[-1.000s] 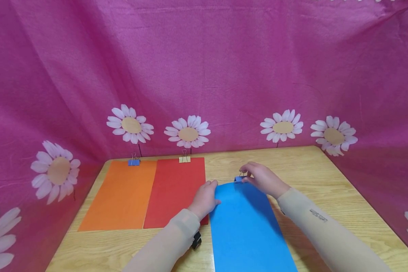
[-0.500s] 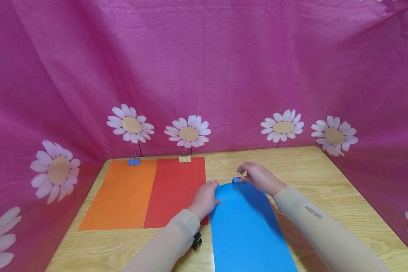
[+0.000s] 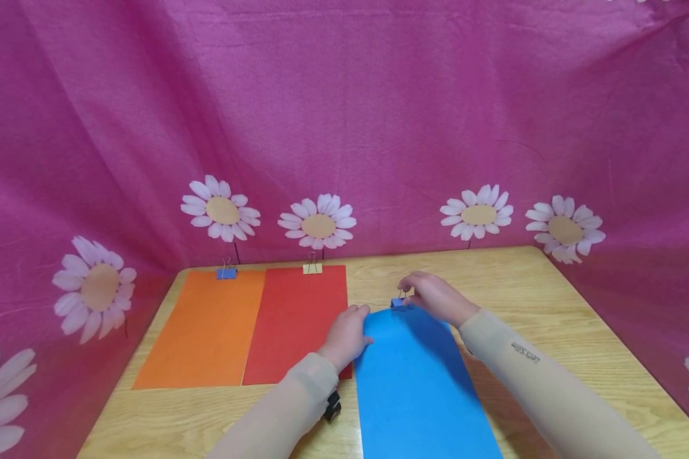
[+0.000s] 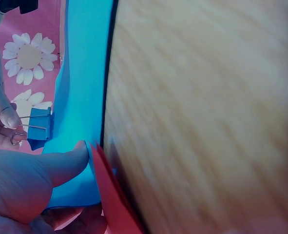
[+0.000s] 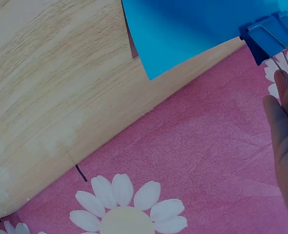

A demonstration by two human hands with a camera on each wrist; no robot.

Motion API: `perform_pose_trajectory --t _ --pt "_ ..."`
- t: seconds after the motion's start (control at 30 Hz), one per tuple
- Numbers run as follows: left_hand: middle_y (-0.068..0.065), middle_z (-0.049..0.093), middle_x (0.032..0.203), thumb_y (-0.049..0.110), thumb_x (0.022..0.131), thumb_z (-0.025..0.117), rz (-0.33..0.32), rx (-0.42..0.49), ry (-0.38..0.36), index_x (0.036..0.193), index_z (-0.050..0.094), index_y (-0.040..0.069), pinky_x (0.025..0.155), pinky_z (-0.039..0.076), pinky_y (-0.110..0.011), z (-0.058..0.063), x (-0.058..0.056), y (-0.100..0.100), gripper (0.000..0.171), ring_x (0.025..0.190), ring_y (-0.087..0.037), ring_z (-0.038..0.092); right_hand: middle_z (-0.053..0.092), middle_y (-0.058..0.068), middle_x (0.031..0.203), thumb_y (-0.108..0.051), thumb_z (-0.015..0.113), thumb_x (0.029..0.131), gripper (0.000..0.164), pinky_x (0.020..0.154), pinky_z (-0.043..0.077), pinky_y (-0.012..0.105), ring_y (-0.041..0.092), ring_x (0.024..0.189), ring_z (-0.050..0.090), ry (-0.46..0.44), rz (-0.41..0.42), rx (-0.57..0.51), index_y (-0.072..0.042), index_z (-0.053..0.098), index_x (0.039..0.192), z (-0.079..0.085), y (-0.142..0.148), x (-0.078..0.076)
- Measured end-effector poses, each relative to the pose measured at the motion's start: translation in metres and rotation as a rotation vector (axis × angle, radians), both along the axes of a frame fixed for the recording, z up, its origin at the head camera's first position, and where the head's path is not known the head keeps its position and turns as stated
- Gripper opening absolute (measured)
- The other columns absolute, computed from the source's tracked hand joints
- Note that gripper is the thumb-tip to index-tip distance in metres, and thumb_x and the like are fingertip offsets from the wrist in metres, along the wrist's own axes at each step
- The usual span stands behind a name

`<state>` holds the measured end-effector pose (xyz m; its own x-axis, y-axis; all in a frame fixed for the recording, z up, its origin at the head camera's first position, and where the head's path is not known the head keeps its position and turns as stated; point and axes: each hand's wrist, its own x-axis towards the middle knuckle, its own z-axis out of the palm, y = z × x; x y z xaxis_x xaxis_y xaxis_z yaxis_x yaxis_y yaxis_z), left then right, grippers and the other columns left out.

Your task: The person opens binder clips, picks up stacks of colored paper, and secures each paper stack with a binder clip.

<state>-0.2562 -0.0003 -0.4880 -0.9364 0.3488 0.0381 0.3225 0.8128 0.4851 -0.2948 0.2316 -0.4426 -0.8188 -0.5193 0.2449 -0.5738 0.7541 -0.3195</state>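
A blue sheet (image 3: 422,389) of paper or thin card lies at the centre right in the head view, its far edge lifted. My left hand (image 3: 344,335) pinches its far left corner, thumb (image 4: 68,163) on top and fingers underneath. At the middle of that far edge sits a blue binder clip (image 3: 398,303). My right hand (image 3: 439,298) holds the clip's wire handles between thumb and fingers. Seen from the right wrist, the clip's mouth (image 5: 268,36) overlaps the sheet's edge, and the fingers (image 5: 280,122) are at its handles.
On the left of the wooden table (image 3: 528,306) lie an orange sheet (image 3: 203,331) with a blue binder clip (image 3: 226,273) and a red sheet (image 3: 298,319) with a yellow binder clip (image 3: 312,269). A pink flowered cloth (image 3: 379,127) hangs behind and at both sides.
My right hand and the blue binder clip have shifted a little left along the blue sheet's far edge, mostly in the first half second. My left hand has stayed in place.
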Motion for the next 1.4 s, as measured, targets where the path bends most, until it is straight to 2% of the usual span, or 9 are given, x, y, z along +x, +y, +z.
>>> perform_pose_trajectory --t 0.43,0.67,1.03,1.2,1.4 --pt "-0.016 0.063 0.126 0.019 0.091 0.080 -0.010 0.010 0.006 0.142 0.055 0.006 0.096 0.057 -0.042 -0.0013 0.0002 -0.0002 0.058 0.110 -0.030 0.063 0.074 0.012 0.105 -0.009 0.078 0.091 0.027 0.088 0.059 0.043 0.026 0.096 0.069 -0.051 0.028 0.025 0.002 0.072 0.115 -0.0008 0.0006 -0.0060" --pt "-0.018 0.061 0.134 0.018 0.090 0.080 0.005 0.018 0.010 0.145 0.053 0.005 0.101 0.055 -0.044 -0.0031 -0.0010 -0.0001 0.063 0.119 -0.032 0.063 0.073 0.011 0.105 -0.012 0.078 0.092 0.030 0.087 0.059 0.043 0.027 0.098 0.070 -0.090 0.018 0.050 0.001 0.072 0.118 -0.0010 -0.0005 -0.0040" --pt "-0.017 0.063 0.131 0.017 0.089 0.081 0.020 0.032 -0.004 0.143 0.053 0.005 0.099 0.057 -0.043 -0.0009 0.0009 0.0006 0.062 0.116 -0.031 0.063 0.073 0.011 0.105 -0.013 0.078 0.092 0.031 0.086 0.059 0.042 0.030 0.097 0.070 -0.072 0.056 0.058 0.002 0.071 0.118 -0.0056 0.0027 -0.0024" --pt "-0.017 0.062 0.134 0.017 0.089 0.081 0.023 0.029 -0.006 0.145 0.053 0.005 0.100 0.056 -0.043 -0.0006 0.0009 0.0011 0.063 0.119 -0.031 0.063 0.073 0.010 0.105 -0.014 0.080 0.090 0.033 0.078 0.059 0.035 0.022 0.088 0.068 -0.055 0.068 0.063 0.002 0.071 0.118 -0.0074 0.0041 -0.0028" --pt "-0.018 0.062 0.133 0.016 0.090 0.081 0.018 0.030 -0.002 0.144 0.053 0.004 0.100 0.056 -0.043 -0.0009 0.0009 0.0009 0.062 0.118 -0.031 0.063 0.072 0.010 0.105 -0.018 0.080 0.091 0.036 0.069 0.052 0.026 0.009 0.074 0.057 -0.057 0.066 0.080 0.002 0.070 0.120 -0.0078 0.0053 -0.0028"
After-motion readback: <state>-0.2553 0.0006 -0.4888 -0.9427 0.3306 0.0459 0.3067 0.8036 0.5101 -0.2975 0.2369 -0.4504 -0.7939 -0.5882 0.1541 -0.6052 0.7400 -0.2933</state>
